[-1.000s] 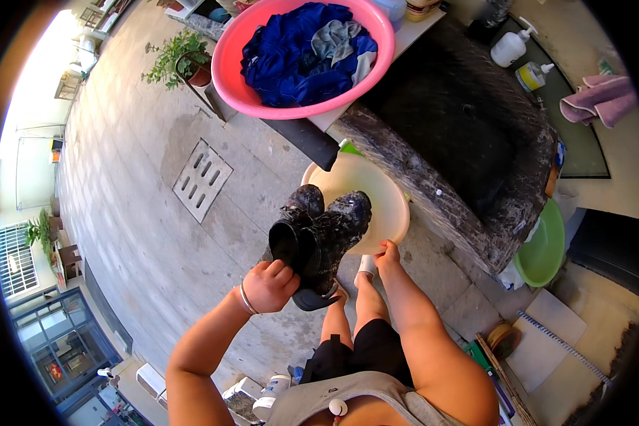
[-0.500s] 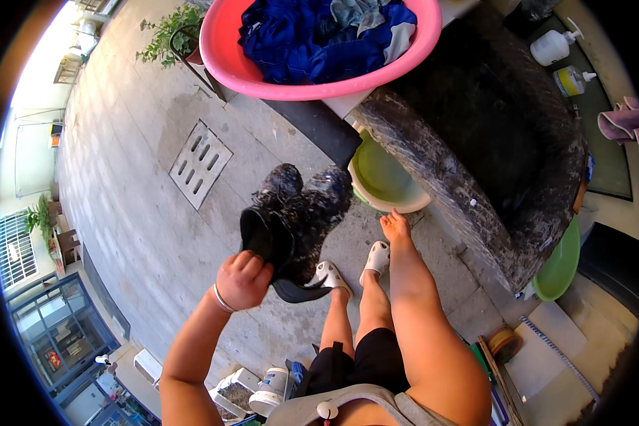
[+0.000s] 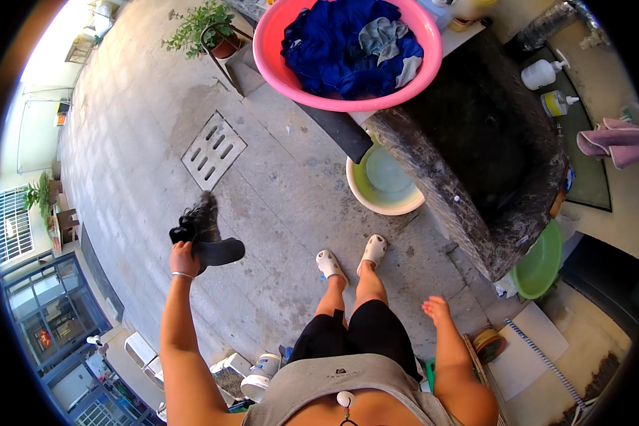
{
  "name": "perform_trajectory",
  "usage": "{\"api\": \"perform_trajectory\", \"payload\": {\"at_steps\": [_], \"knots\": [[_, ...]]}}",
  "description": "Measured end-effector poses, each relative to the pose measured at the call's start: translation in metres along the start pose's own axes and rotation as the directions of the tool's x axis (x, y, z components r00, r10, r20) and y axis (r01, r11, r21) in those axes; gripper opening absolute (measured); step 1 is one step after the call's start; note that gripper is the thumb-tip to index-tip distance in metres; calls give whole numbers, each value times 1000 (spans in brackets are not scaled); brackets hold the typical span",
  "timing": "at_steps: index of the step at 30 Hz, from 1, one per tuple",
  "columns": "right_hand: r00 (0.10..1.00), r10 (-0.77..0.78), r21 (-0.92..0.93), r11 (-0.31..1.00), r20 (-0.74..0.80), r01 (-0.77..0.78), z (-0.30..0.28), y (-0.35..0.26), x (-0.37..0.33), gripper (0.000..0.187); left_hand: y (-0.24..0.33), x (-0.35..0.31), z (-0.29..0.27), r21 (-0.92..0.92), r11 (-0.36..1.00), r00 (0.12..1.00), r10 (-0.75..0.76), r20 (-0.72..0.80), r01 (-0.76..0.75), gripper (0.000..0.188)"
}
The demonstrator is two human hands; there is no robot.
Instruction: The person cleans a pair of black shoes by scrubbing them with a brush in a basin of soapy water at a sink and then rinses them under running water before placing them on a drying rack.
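Note:
My left hand (image 3: 182, 257) is closed on a pair of dark, mottled lace-up shoes (image 3: 207, 221), gripping them near their openings. They hang over the paving left of my legs, one showing its dark sole. How the fingers hook into each shoe is hidden. Out to the right, my right hand (image 3: 437, 309) is held low with nothing in it, its fingers loosely apart. Ahead of my feet, a pale basin (image 3: 385, 208) sits on the ground beside the stone sink (image 3: 444, 174).
A pink tub (image 3: 348, 105) of blue clothes stands beside the sink, near a potted plant (image 3: 199, 32). Left of the tub lies a slotted drain cover (image 3: 214, 151). A green basin (image 3: 539, 263) and a striped rod (image 3: 547, 358) are at right. Pump bottles (image 3: 543, 73) stand behind the sink.
My left hand has swung the shoes left, away from the pale basin. My right hand has drawn back from beside that basin to lower right. The view has shifted.

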State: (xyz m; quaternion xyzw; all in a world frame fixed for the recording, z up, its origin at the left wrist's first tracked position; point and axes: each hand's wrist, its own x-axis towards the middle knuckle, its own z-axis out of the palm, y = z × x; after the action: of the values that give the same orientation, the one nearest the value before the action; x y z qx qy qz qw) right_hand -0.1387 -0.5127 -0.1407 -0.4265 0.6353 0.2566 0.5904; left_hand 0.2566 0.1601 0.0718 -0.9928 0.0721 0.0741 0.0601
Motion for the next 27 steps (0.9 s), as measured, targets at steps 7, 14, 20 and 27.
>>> {"api": "perform_trajectory", "payload": {"at_steps": [7,14,20,27], "knots": [[890,276,235,951,-363,-200,-214,120,-108,25,-78,-93,-50,67,734,737,-675,-25,675,22],[885,317,457,879,-343,-138,-285,140,-136,26,-81,-178,-119,-40,395,392,-917,-75,918,29],[985,86,567,824,-147,13,-327,129,-125,35,-55,-242,-105,-123,231,236,-972,22,965,29],[951,-1,382,916,-309,125,-329,-5,-105,27,-26,-340,-79,-163,58,74,-993,94,985,29]]}}
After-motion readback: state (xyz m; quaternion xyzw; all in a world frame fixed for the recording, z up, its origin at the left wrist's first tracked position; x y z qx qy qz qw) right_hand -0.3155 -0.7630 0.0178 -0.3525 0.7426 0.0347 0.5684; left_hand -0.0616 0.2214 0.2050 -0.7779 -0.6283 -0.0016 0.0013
